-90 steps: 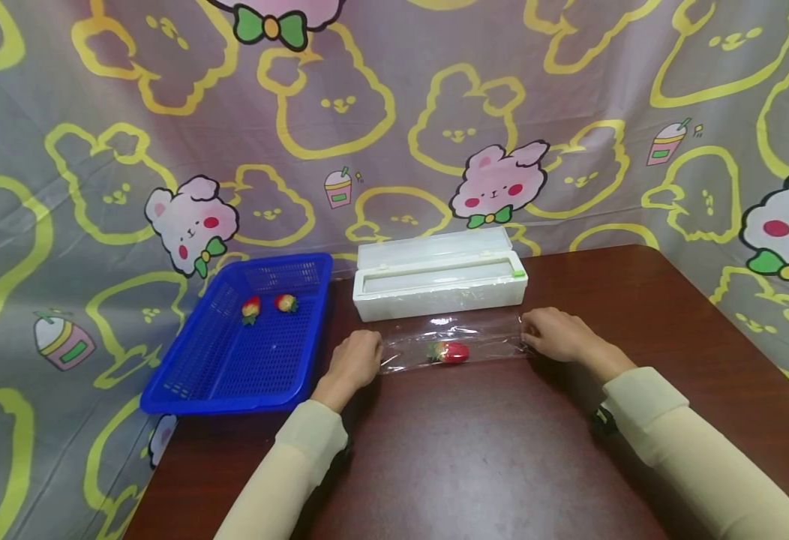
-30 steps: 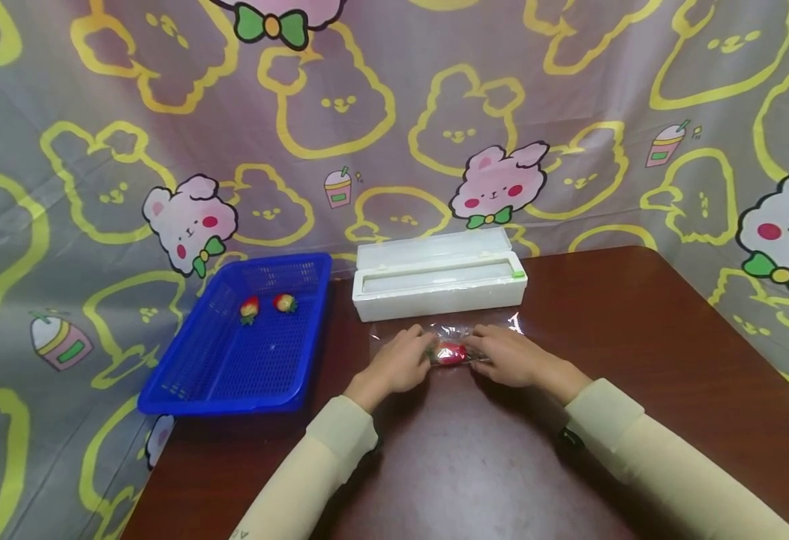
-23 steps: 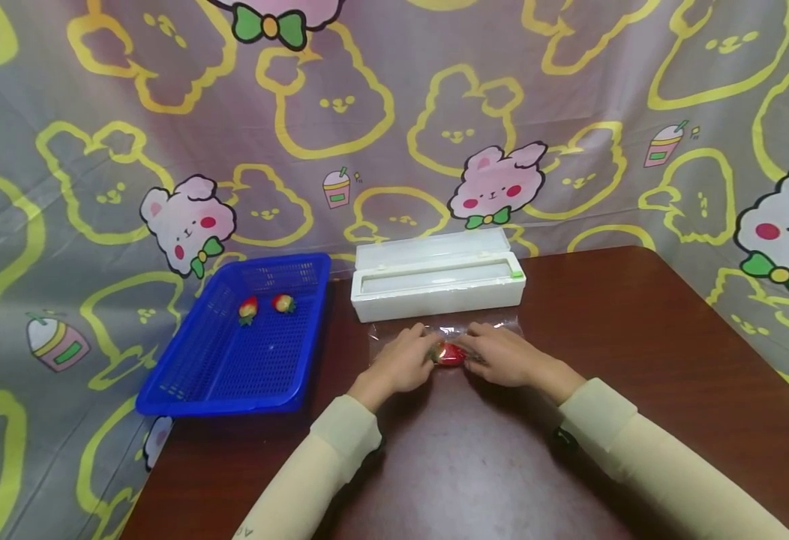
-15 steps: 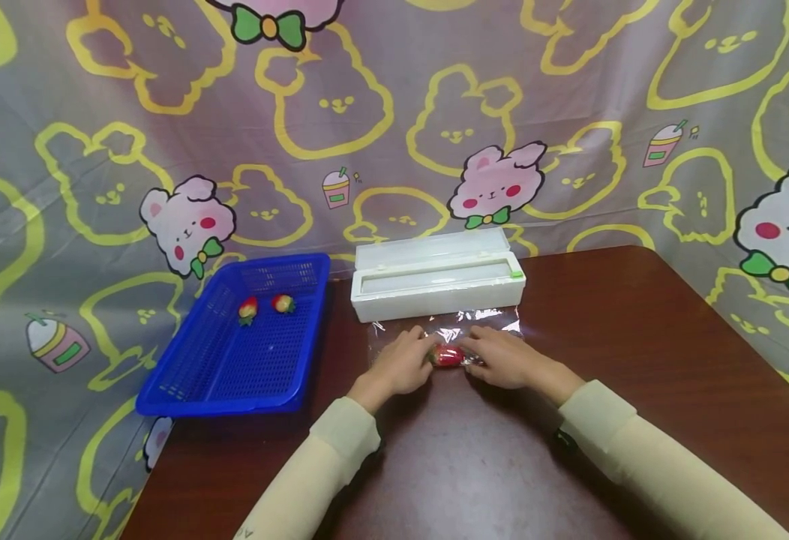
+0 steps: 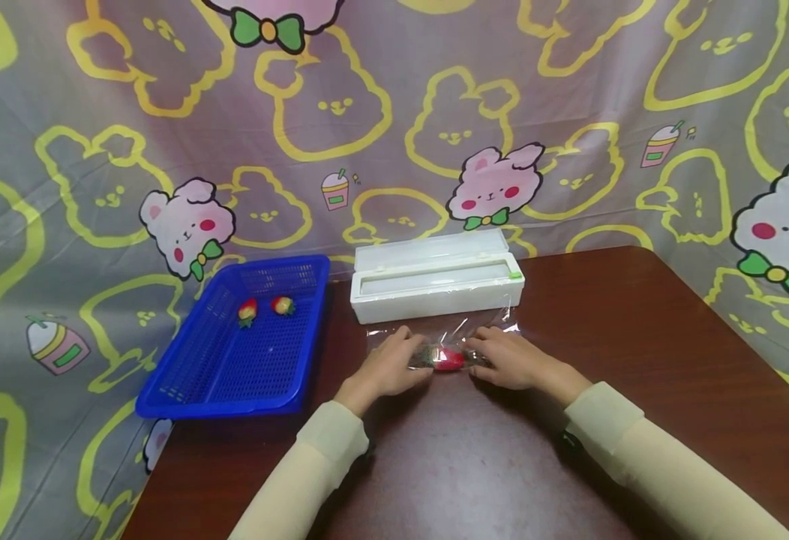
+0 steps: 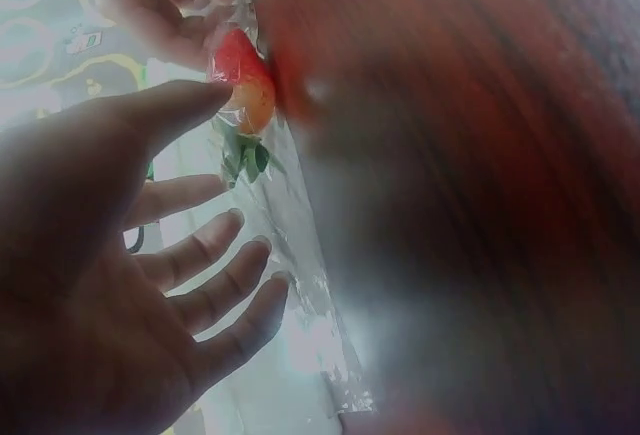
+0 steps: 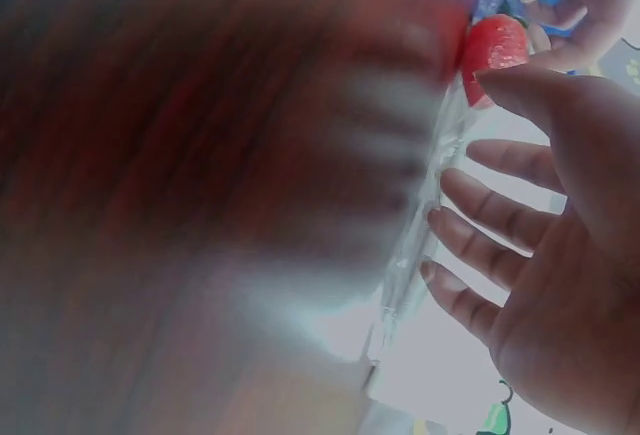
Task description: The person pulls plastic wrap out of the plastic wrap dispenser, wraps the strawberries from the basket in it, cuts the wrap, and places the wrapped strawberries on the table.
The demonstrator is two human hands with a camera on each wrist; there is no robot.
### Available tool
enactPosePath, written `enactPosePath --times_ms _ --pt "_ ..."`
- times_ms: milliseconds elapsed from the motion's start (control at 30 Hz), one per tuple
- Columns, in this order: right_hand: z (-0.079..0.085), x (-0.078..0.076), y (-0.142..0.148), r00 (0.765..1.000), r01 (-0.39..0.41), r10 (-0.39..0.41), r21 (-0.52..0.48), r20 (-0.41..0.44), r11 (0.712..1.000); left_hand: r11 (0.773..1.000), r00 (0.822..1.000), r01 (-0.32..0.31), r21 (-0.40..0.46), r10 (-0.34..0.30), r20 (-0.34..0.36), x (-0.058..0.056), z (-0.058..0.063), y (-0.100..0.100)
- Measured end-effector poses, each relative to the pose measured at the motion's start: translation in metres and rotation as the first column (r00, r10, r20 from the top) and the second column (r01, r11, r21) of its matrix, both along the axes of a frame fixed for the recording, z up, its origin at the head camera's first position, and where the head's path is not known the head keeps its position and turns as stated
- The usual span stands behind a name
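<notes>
A red strawberry (image 5: 448, 358) with green leaves lies under clear plastic film (image 5: 448, 328) on the table, its leaf end to the left. My left hand (image 5: 389, 363) is beside the leaves, its fingers spread and loosely bent along the film; the left wrist view shows the thumb near the fruit (image 6: 240, 75). From the other side my right hand (image 5: 508, 357) is near the red tip, with spread fingers (image 7: 485, 200) at the film. Neither hand grips the strawberry. Some fingertip contact with the film is hard to make out.
Behind the hands stands a white film dispenser box (image 5: 437, 294) with its lid raised and film running out at the front. To the left, a blue plastic basket (image 5: 229, 409) holds two strawberries (image 5: 283, 305). A patterned curtain (image 5: 394, 97) hangs behind the brown table (image 5: 462, 465).
Both hands came inward from the film's outer ends to the strawberry, and film now covers it. In the last half second my left hand has moved slightly left, away from the leaves.
</notes>
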State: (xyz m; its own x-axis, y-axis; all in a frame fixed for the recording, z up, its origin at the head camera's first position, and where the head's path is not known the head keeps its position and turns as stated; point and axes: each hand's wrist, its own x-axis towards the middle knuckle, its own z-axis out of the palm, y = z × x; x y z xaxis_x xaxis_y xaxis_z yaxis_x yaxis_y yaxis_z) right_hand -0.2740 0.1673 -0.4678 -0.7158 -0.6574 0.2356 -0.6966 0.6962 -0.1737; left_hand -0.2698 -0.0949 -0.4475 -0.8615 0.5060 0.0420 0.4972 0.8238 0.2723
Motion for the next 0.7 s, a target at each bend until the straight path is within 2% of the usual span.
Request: enactPosePath --times_ms 233,567,700 --pt "0.004 0.003 -0.003 1.000 -0.014 0.014 -0.014 -0.015 1.000 1.000 1.000 -0.007 0.002 0.007 0.002 0.003 0.004 -0.006" --pt "-0.002 0.006 0.000 1.000 0.011 -0.011 0.008 0.029 1.000 0.999 0.996 -0.017 -0.031 0.020 0.082 0.001 -0.006 -0.020" --pt "-0.002 0.006 0.003 0.999 0.022 -0.022 -0.001 0.041 1.000 1.000 0.997 -0.015 -0.011 0.016 0.073 0.000 -0.007 -0.027"
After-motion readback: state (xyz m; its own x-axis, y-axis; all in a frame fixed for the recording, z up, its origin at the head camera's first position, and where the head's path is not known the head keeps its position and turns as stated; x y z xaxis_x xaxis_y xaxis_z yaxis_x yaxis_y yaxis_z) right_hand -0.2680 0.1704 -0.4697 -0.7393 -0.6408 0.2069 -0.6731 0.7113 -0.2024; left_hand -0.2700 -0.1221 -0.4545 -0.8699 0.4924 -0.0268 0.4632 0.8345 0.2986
